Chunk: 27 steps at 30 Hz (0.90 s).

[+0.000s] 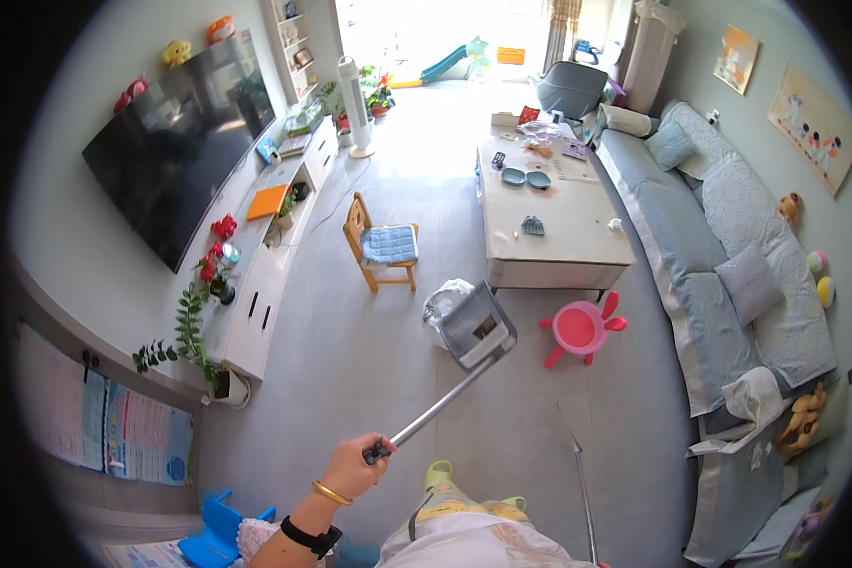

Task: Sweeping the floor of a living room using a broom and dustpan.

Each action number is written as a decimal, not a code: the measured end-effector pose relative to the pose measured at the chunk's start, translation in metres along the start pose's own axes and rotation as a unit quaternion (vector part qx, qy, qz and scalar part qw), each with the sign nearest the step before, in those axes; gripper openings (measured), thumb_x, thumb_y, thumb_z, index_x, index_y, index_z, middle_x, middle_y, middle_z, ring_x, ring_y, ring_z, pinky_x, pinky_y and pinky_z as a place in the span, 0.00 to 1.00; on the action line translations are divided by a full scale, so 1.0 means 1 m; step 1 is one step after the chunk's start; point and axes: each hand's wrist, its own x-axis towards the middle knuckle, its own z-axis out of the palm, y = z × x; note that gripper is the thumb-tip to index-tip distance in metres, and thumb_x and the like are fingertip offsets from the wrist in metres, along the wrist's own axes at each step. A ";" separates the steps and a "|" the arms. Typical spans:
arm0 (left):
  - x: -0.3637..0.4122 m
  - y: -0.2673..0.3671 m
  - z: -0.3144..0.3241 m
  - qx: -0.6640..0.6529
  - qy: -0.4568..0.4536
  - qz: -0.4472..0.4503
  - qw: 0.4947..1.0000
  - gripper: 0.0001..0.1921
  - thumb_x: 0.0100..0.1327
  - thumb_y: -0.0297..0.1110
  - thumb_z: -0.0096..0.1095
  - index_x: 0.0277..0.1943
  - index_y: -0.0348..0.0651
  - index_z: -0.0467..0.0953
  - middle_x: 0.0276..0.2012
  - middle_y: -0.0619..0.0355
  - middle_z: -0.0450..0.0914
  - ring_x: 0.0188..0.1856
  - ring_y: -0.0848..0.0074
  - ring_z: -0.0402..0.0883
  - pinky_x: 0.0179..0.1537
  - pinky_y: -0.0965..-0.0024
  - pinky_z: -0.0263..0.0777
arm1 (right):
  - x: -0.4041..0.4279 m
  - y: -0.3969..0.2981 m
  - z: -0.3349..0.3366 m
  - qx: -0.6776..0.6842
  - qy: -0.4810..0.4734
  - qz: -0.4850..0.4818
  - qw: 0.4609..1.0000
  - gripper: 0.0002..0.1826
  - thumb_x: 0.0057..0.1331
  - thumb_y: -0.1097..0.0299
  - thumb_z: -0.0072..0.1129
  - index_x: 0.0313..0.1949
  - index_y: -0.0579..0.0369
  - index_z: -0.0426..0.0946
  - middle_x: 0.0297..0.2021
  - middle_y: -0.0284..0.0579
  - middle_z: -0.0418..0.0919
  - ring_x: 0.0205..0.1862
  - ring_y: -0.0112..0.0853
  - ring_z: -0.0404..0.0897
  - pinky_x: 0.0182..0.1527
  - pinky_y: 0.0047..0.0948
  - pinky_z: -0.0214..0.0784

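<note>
My left hand (358,465) grips the dark handle end of a metal pole, below the middle of the view. At the pole's far end is a grey long-handled dustpan (479,326), lifted and tilted beside a waste bin lined with a silvery bag (446,304). The bag is partly hidden by the dustpan. At the bottom edge, just a sliver of my right hand (602,565) shows, by the lower end of a thin metal rod (585,504). Whether its fingers close on the rod is hidden. The rod's far end looks thin and faint over the grey floor.
A pink child's stool (579,328) stands right of the dustpan, below a long table (561,248). A small wooden chair (390,245) stands ahead to the left. The sofa (710,284) lines the right side, a TV cabinet (245,326) the left. A blue plastic chair (216,532) is at lower left.
</note>
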 end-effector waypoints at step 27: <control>0.075 0.098 0.322 0.478 -0.317 0.269 0.774 0.10 0.49 0.39 0.55 0.35 0.53 0.76 0.27 0.55 0.80 0.31 0.60 0.78 0.33 0.59 0.71 | -0.012 0.064 -0.019 0.110 0.198 0.169 0.959 0.17 0.54 0.54 0.55 0.27 0.58 0.76 0.25 0.51 0.78 0.31 0.47 0.77 0.33 0.40 0.68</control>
